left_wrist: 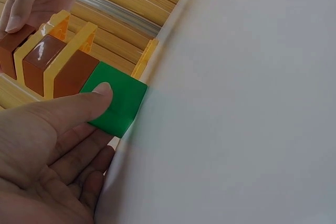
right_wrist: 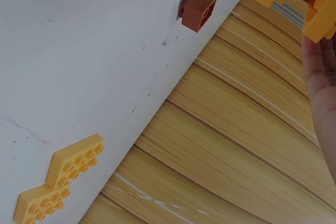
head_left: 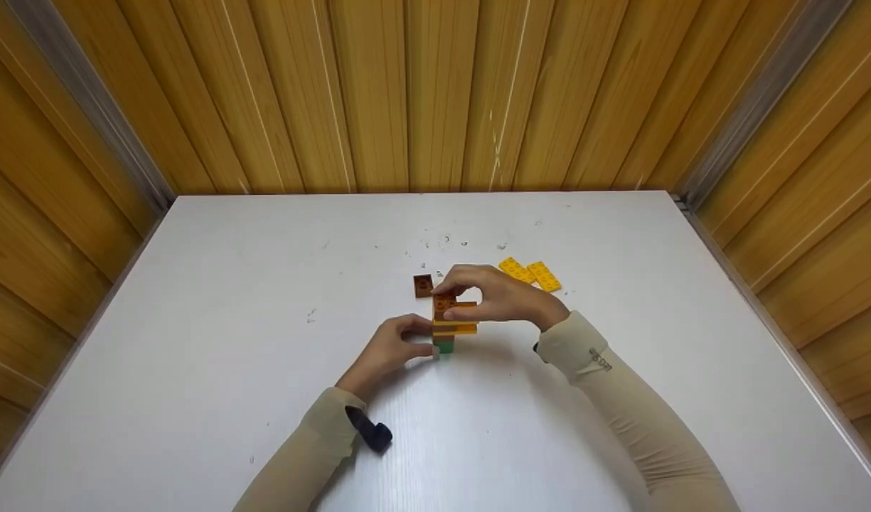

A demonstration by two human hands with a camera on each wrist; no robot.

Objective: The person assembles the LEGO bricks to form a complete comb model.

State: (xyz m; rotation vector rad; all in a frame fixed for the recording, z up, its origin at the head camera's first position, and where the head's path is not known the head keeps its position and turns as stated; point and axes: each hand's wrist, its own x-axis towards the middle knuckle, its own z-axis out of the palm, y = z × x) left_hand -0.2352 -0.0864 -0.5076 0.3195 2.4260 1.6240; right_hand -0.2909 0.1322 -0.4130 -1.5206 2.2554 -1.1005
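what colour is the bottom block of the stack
The bottom block is green; it shows best in the left wrist view.

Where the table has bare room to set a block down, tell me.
Bare: table left of the left hand and right of the yellow blocks, out to either side edge. Crowded: the middle, with block tower, right hand and loose brown block.

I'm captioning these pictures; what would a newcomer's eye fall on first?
Probably the brick tower on the white table: the left hand grips its green base, the right hand its brown top. Next, perhaps, the two yellow bricks beyond the right hand and the lone brown brick beyond the tower, slightly left.
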